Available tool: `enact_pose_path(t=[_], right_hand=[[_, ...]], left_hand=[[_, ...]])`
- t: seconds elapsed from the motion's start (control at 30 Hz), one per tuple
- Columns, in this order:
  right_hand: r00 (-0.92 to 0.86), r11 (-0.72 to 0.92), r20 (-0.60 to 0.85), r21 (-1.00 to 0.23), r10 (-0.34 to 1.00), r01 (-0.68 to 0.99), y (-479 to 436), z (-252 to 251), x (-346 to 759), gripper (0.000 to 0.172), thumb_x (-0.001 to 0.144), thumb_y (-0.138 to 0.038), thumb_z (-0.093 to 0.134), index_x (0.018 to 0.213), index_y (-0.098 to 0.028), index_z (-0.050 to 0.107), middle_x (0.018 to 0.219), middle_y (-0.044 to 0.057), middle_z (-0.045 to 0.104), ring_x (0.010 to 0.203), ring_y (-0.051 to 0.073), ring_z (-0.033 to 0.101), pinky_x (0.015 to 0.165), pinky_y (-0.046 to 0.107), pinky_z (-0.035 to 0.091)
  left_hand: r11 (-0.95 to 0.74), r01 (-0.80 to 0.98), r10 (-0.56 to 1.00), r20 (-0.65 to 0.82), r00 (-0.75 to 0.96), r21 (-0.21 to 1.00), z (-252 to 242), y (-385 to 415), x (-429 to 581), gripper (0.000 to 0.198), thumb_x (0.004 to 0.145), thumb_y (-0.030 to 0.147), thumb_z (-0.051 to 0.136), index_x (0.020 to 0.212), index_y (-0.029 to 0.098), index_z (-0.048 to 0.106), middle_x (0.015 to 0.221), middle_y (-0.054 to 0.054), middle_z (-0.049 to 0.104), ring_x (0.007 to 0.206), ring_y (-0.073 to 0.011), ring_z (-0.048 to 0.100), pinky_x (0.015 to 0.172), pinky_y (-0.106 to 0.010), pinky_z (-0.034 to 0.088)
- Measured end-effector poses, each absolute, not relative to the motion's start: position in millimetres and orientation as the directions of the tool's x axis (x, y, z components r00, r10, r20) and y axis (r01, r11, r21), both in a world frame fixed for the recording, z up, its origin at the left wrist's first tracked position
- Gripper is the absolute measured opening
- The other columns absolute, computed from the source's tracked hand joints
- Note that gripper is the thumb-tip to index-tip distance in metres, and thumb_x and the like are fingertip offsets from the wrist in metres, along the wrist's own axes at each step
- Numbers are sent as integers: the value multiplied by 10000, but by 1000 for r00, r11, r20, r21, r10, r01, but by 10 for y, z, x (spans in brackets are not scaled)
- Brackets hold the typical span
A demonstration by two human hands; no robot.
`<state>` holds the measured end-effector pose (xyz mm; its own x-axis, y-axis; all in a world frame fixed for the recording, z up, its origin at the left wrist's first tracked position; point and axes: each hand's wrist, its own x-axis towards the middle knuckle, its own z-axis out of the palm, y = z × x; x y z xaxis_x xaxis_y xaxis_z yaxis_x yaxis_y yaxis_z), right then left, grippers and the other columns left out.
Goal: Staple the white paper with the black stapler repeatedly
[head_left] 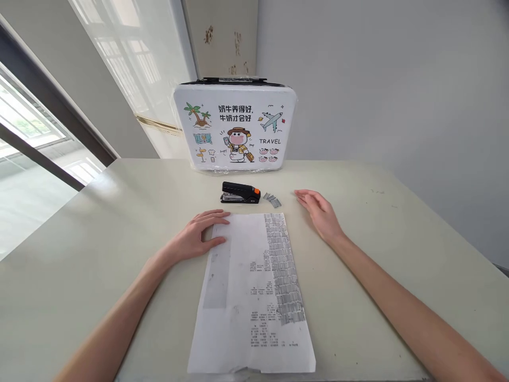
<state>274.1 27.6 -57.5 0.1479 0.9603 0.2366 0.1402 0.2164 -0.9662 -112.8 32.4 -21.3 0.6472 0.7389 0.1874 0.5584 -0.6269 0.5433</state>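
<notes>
A printed sheet of paper point(254, 297) lies flat on the pale table point(79, 254) in front of me. My left hand point(201, 236) rests open on the table with its fingertips on the sheet's upper left corner. My right hand point(320, 212) lies flat and open on the table to the right of the sheet, holding nothing. Beyond the sheet sits a black stapler point(240, 192) with an orange tip. A few strips of loose staples point(272, 199) lie just right of it, a short way left of my right fingertips.
A white case point(235, 130) printed with cartoon pictures and the word TRAVEL stands upright at the table's far edge, against a grey wall. A window and dark frame are at the left. The table's right edge runs diagonally at the right.
</notes>
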Motion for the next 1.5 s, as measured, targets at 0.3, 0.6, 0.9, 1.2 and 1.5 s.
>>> enact_pose_path(t=[0.3,0.6,0.9,1.2,1.5], right_hand=[[345,77,132,-983,929,169,-186,-529,3055,208,951,-448,628,975,-255,704,1062,68,762,992,238,727,1030,489,557],[285,71,130,-976,950,206,-164,-482,2970,184,917,-416,617,905,-253,703,995,53,741,797,190,671,783,384,572],[280,60,118,-976,953,208,-171,-491,2972,157,920,-369,599,899,-251,701,998,44,737,794,179,666,760,359,548],[277,57,114,-976,954,208,-168,-477,2967,177,916,-397,619,902,-242,704,989,54,739,797,183,662,735,346,546],[276,37,92,-979,957,199,-185,-438,2948,139,923,-350,615,896,-251,708,998,44,739,790,176,659,747,350,534]], left_hand=[[-470,714,882,320,347,519,-103,237,-1067,235,949,307,521,1079,248,708,1178,-49,748,1027,-239,680,938,-347,522],[-316,787,949,197,248,531,-75,219,-1069,203,831,220,415,643,238,489,573,19,482,523,-165,382,554,-295,324],[-395,817,918,167,358,420,-92,225,-1056,229,856,220,406,671,243,538,640,14,590,550,-174,447,576,-300,336],[-398,820,917,165,362,411,-82,219,-1050,258,865,206,401,683,236,580,650,15,608,541,-161,444,571,-290,333],[-397,827,918,164,361,398,-78,208,-1030,259,867,193,402,694,230,592,660,27,614,545,-150,449,566,-284,326]])
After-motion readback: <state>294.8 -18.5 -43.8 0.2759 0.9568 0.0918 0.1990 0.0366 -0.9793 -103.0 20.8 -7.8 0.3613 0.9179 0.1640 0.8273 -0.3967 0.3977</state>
